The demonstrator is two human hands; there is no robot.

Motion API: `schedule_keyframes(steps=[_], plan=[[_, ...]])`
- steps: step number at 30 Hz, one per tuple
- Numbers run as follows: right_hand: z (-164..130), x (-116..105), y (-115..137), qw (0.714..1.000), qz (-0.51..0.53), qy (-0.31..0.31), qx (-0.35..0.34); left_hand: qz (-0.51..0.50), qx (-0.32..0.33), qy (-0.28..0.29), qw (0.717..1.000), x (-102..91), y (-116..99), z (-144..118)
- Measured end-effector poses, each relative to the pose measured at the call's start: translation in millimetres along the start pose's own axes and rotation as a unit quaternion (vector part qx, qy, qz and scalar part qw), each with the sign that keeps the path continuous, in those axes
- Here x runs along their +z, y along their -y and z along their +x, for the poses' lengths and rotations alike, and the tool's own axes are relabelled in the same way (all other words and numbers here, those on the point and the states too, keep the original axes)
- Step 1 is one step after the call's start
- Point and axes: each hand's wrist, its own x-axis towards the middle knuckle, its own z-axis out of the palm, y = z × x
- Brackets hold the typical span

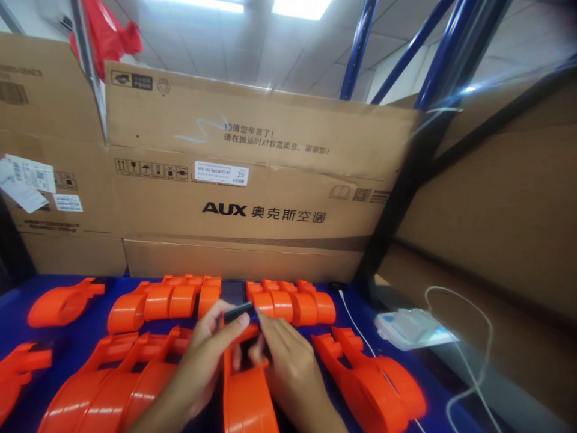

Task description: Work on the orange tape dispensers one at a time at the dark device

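Both of my hands meet low in the middle of the view over a glossy orange moulded plastic housing [247,391] that lies lengthwise on the blue worktop [90,325]. My left hand [207,355] has its fingers curled around a small black rectangular part [238,313], thumb pressed on its top, holding it at the housing's far end, and my right hand [288,361] lies half closed beside it, fingertips touching the same part. More orange plastic housings [270,300] lie in rows around, a dark phone [233,291] stands among them, and large brown cardboard boxes [252,180] rise behind.
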Motion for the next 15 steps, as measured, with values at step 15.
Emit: schedule_keyframes(steps=[15], plan=[[1.0, -8.1, -2.7, 0.998, 0.066, 0.020, 0.014, 0.042, 0.010, 0.008, 0.999, -9.3, 1.3, 2.5]])
